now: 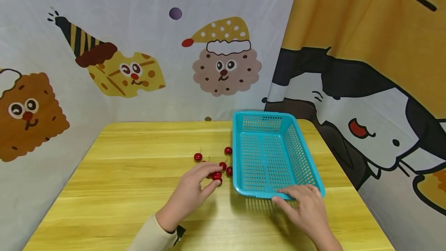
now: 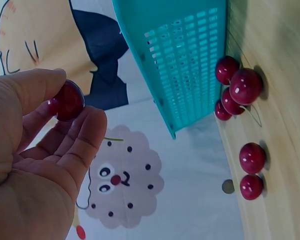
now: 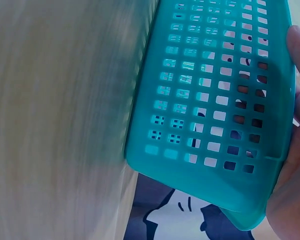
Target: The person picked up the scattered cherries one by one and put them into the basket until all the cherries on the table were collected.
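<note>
A dark red cherry point(image 2: 70, 101) is pinched between the thumb and fingers of my left hand point(image 1: 189, 189), raised off the table in the left wrist view. Several more cherries point(image 1: 198, 157) lie on the wooden table beside and beyond that hand, some with thin stems. To their right stands a blue plastic basket point(image 1: 313, 162) with perforated walls and floor. My right hand point(image 1: 304, 208) grips its near rim close to the right corner, thumb outside and fingers over the edge. In the right wrist view, the basket's wall hides part of the fingers.
The pale wooden table point(image 1: 115, 189) ends at a far edge just behind the basket. A white curtain point(image 1: 139, 30) with cartoon prints hangs behind it, and a yellow printed curtain point(image 1: 366, 22) hangs along the right side.
</note>
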